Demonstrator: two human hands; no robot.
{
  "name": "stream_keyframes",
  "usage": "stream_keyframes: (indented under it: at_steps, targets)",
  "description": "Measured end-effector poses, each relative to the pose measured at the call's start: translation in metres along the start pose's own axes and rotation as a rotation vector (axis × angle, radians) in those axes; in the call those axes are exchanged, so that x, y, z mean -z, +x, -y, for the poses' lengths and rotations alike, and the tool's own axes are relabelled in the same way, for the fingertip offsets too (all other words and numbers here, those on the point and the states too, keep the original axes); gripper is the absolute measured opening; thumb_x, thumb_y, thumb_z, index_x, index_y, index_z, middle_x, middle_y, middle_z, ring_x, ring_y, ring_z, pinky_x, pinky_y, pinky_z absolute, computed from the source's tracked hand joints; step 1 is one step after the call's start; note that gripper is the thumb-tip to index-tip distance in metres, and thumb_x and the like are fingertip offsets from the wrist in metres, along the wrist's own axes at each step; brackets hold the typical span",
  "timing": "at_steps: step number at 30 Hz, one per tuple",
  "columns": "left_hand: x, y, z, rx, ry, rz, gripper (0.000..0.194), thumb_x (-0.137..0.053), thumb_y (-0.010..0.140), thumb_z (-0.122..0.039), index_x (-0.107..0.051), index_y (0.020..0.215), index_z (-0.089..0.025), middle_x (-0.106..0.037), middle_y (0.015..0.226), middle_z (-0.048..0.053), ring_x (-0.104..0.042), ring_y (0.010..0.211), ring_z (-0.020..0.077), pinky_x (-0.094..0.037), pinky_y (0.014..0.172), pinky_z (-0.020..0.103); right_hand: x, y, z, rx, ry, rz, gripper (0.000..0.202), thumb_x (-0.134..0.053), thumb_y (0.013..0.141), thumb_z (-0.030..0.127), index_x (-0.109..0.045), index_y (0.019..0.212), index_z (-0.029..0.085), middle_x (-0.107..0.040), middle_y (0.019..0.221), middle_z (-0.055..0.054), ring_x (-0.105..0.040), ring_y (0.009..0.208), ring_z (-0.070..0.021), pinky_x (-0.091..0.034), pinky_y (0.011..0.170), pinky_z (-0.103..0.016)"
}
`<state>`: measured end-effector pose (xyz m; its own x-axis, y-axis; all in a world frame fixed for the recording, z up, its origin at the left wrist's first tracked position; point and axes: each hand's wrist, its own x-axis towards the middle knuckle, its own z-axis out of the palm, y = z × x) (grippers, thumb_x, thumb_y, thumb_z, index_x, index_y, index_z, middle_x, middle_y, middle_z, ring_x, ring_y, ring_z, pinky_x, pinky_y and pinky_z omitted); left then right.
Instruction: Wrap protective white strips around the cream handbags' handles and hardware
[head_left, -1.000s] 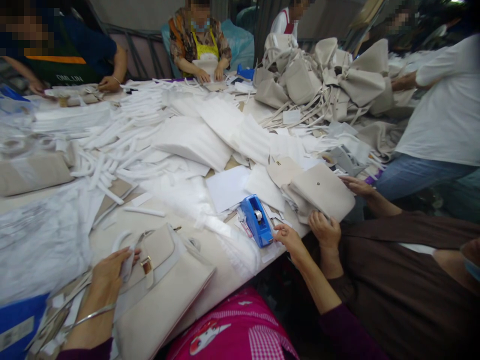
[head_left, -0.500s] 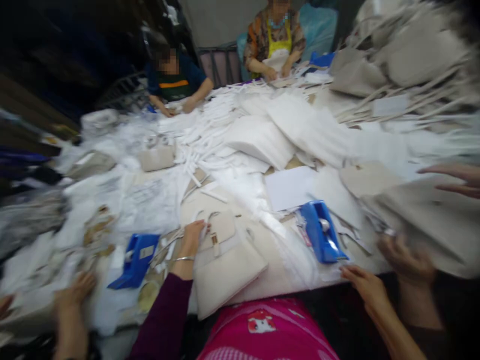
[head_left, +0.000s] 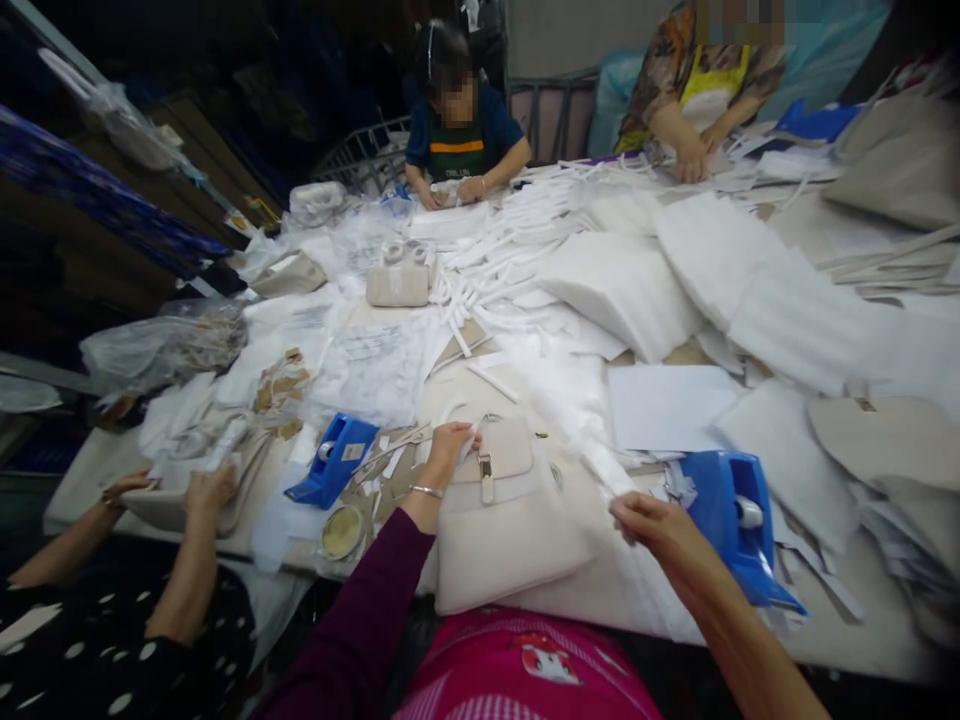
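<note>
A cream handbag [head_left: 502,555] lies in front of me, its flap with a gold clasp [head_left: 487,478] facing up. My left hand [head_left: 450,452] is closed at the upper left of the bag, fingertips pinching by the flap and handle ring; exactly what part they grip is partly hidden. My right hand [head_left: 652,520] is closed in a pinch to the right of the bag, apart from it. A small pale piece, seemingly clear tape, shows at its fingertips. Just right of this hand stands a blue tape dispenser [head_left: 724,525].
Another blue tape dispenser [head_left: 335,462] and a round tin [head_left: 343,531] lie to the left. White foam sheets [head_left: 622,290] and strips pile up beyond. A co-worker's hands [head_left: 210,490] handle a bag at left; two people work across the table. Another flap bag [head_left: 885,440] lies right.
My view has swung left. My right hand has moved from the dispenser's front end towards the handbag. The co-worker's hands at the right have left view; my left hand stays at the bag.
</note>
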<state>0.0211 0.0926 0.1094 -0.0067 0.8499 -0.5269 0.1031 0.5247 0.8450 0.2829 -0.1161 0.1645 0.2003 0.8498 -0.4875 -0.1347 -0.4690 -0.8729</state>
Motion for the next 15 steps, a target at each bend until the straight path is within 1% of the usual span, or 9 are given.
stream_keyframes:
  at_steps: [1, 3, 5, 7, 8, 10, 13, 15]
  targets:
    - [0.001, 0.000, 0.000, -0.004, -0.006, 0.006, 0.014, -0.062, 0.069, -0.007, -0.060, 0.082, -0.009, -0.067, 0.064, 0.006, -0.061, 0.050, 0.0120, -0.051, 0.057, 0.024, -0.024, 0.023, 0.015, 0.036, 0.038, 0.054, 0.027, -0.067, 0.069, 0.041, -0.063, 0.065, 0.015, -0.058, 0.062, -0.001, -0.045, 0.055, -0.0101, -0.036, 0.054, -0.024]
    - [0.004, 0.003, 0.000, -0.012, -0.011, 0.012, 0.015, -0.064, 0.067, -0.009, -0.061, 0.082, -0.008, -0.067, 0.063, 0.007, -0.061, 0.049, 0.0118, -0.050, 0.056, 0.024, -0.072, 0.070, 0.034, 0.062, 0.092, 0.135, 0.023, -0.068, 0.064, 0.036, -0.061, 0.063, 0.015, -0.058, 0.060, -0.001, -0.044, 0.051, -0.0088, -0.035, 0.051, -0.023]
    - [0.006, 0.007, 0.002, -0.020, -0.009, 0.017, 0.017, -0.065, 0.066, -0.010, -0.061, 0.082, -0.008, -0.067, 0.062, 0.006, -0.060, 0.048, 0.0120, -0.049, 0.054, 0.024, -0.114, 0.111, 0.038, 0.006, 0.052, 0.141, 0.020, -0.067, 0.062, 0.033, -0.060, 0.060, 0.015, -0.058, 0.057, -0.001, -0.042, 0.044, -0.0076, -0.033, 0.045, -0.022]
    - [0.008, 0.011, 0.004, -0.029, -0.004, 0.025, 0.016, -0.065, 0.066, -0.012, -0.062, 0.082, -0.009, -0.066, 0.061, 0.005, -0.060, 0.047, 0.0120, -0.048, 0.052, 0.023, -0.146, 0.143, 0.034, -0.039, -0.020, 0.117, 0.017, -0.064, 0.061, 0.030, -0.058, 0.058, 0.015, -0.056, 0.052, 0.001, -0.039, 0.038, -0.0068, -0.029, 0.039, -0.022]
    - [0.009, 0.013, 0.006, -0.035, -0.002, 0.031, 0.016, -0.064, 0.066, -0.012, -0.062, 0.082, -0.009, -0.066, 0.060, 0.005, -0.059, 0.047, 0.0118, -0.048, 0.051, 0.023, -0.157, 0.155, 0.031, -0.053, -0.052, 0.110, 0.016, -0.063, 0.061, 0.029, -0.056, 0.056, 0.016, -0.054, 0.049, 0.001, -0.037, 0.036, -0.0065, -0.027, 0.037, -0.021]
    - [0.011, 0.016, 0.007, -0.055, 0.002, 0.047, 0.018, -0.061, 0.067, -0.010, -0.062, 0.085, -0.010, -0.065, 0.058, 0.002, -0.059, 0.047, 0.0115, -0.048, 0.051, 0.022, -0.172, 0.171, 0.026, -0.067, -0.096, 0.121, 0.014, -0.062, 0.062, 0.026, -0.055, 0.055, 0.016, -0.050, 0.044, 0.003, -0.035, 0.033, -0.0063, -0.025, 0.035, -0.021]
    - [0.014, 0.017, 0.008, -0.107, 0.009, 0.069, 0.030, -0.057, 0.068, -0.008, -0.059, 0.097, -0.013, -0.062, 0.054, -0.003, -0.061, 0.051, 0.0125, -0.047, 0.051, 0.020, -0.184, 0.184, 0.026, -0.084, -0.155, 0.154, 0.013, -0.061, 0.063, 0.023, -0.053, 0.055, 0.017, -0.052, 0.044, 0.004, -0.035, 0.033, -0.0060, -0.025, 0.034, -0.020]
    - [0.017, 0.016, 0.007, -0.188, 0.063, 0.069, 0.038, -0.055, 0.070, -0.008, -0.053, 0.106, -0.017, -0.059, 0.053, -0.006, -0.061, 0.052, 0.0127, -0.046, 0.050, 0.018, -0.189, 0.189, 0.030, -0.083, -0.208, 0.171, 0.012, -0.060, 0.064, 0.020, -0.053, 0.055, 0.017, -0.056, 0.046, 0.003, -0.036, 0.033, -0.0059, -0.027, 0.034, -0.020]
